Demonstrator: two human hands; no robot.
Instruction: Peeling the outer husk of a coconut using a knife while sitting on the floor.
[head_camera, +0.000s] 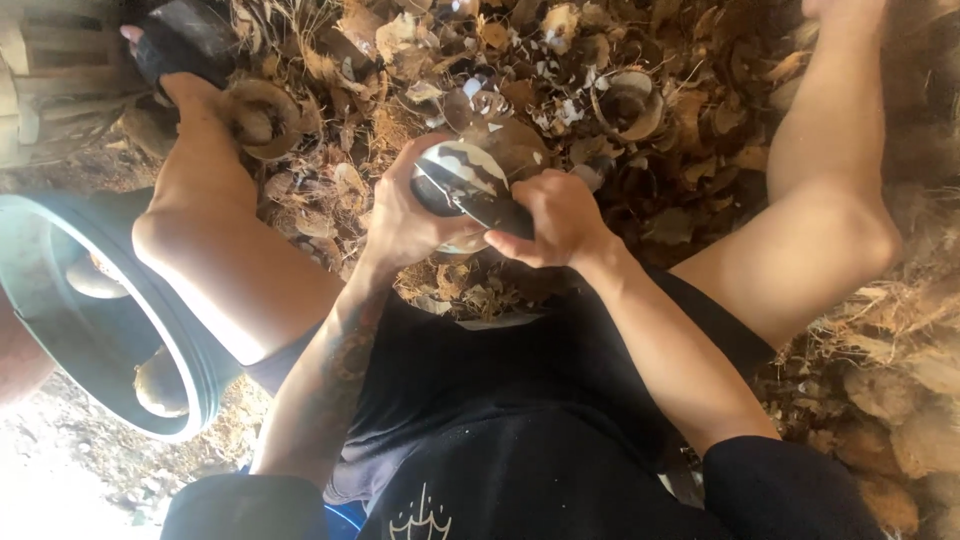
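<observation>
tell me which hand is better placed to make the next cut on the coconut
Probably the right hand: it grips the knife, whose blade lies across the partly peeled coconut. The left hand is wrapped around the coconut, so it is placed to steady or turn it.

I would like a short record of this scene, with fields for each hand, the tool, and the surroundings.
left hand: cups a round, partly peeled coconut
right hand: grips a dark knife, blade laid across the coconut
ground: heap of brown husk scraps beyond the hands
at the person's left: round dark tub holding pale rounded pieces
posture: seated, bare knees spread apart
</observation>
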